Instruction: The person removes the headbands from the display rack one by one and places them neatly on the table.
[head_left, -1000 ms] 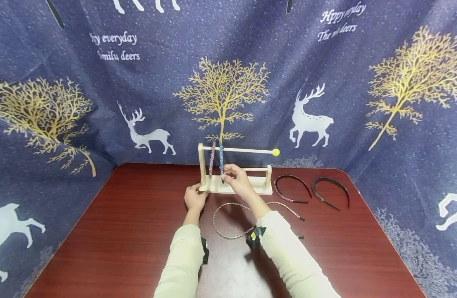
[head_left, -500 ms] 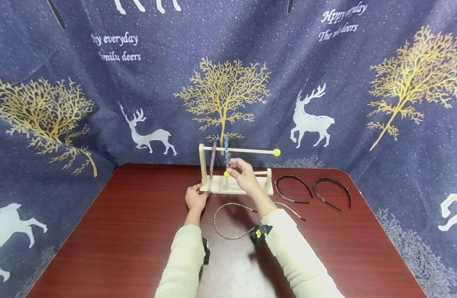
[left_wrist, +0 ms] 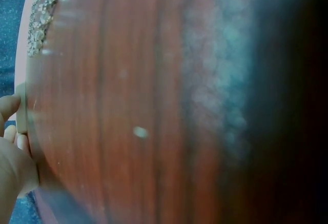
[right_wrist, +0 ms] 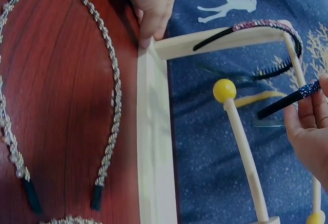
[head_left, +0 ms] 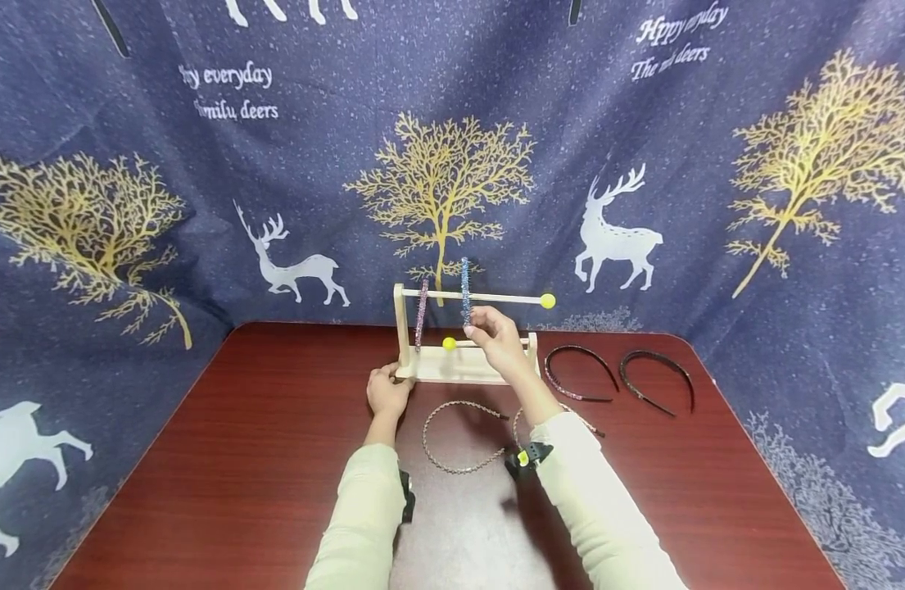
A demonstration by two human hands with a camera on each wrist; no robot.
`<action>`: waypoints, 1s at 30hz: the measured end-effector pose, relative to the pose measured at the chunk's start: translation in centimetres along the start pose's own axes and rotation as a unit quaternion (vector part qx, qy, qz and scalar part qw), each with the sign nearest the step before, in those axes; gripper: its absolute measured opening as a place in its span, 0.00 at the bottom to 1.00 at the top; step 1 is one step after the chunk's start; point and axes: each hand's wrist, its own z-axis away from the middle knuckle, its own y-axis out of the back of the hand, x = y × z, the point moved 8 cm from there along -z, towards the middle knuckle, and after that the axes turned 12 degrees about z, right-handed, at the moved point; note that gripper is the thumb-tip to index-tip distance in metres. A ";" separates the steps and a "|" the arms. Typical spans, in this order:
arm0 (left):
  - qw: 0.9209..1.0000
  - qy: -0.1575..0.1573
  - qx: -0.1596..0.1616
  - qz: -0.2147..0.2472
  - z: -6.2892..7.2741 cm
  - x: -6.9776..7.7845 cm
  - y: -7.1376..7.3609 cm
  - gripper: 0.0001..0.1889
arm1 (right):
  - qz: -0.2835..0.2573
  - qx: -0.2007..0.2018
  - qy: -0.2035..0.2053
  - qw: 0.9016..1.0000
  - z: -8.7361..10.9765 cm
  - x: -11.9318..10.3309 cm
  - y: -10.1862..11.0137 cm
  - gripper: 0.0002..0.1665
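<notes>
My right hand (head_left: 502,342) pinches a blue glittery headband (head_left: 465,287) by its lower end, where a black tip (right_wrist: 277,106) shows in the right wrist view. The band overlaps the upper rod (head_left: 507,299) of a pale wooden stand (head_left: 452,373). Farther left on that rod hangs a pink glittery headband (head_left: 421,315). My left hand (head_left: 387,392) holds the left end of the stand's base; the left wrist view shows its fingers (left_wrist: 9,106) on the base's edge. The lower rod ends in a yellow ball (head_left: 450,344).
A beaded headband (head_left: 459,471) lies in front of the stand, with another beaded headband (head_left: 516,426) partly hidden under my right forearm. Two dark headbands, a pink-studded one (head_left: 558,385) and a black one (head_left: 657,354), lie right of the stand. Behind the red-brown table (head_left: 238,459) hangs a patterned cloth (head_left: 452,65).
My right hand has moved right and slightly up with the blue headband, away from the pink one. The lower rod's yellow ball has come into view. My left hand stays put.
</notes>
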 end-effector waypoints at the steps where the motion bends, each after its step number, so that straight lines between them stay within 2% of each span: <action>1: 1.000 0.000 0.001 0.000 0.0 0.0 0.0 0.23 | -0.001 0.004 0.001 1.000 0.0 0.1 0.2 0.15; 9: 1.000 0.000 0.002 -0.003 0.1 -0.2 0.0 0.22 | -0.004 0.027 -0.012 1.000 0.5 0.7 2.3 0.14; 15: 1.000 -0.003 0.001 0.000 0.1 0.1 0.1 0.22 | -0.013 0.032 -0.006 0.999 0.6 0.7 3.8 0.13; 24: 1.000 -0.002 0.003 -0.001 -0.1 0.1 0.0 0.22 | 0.003 0.051 0.013 0.999 1.0 0.6 6.3 0.13; 30: 1.000 0.001 0.004 0.002 0.0 0.1 0.1 0.21 | 0.004 0.065 0.010 0.998 1.1 1.1 7.6 0.14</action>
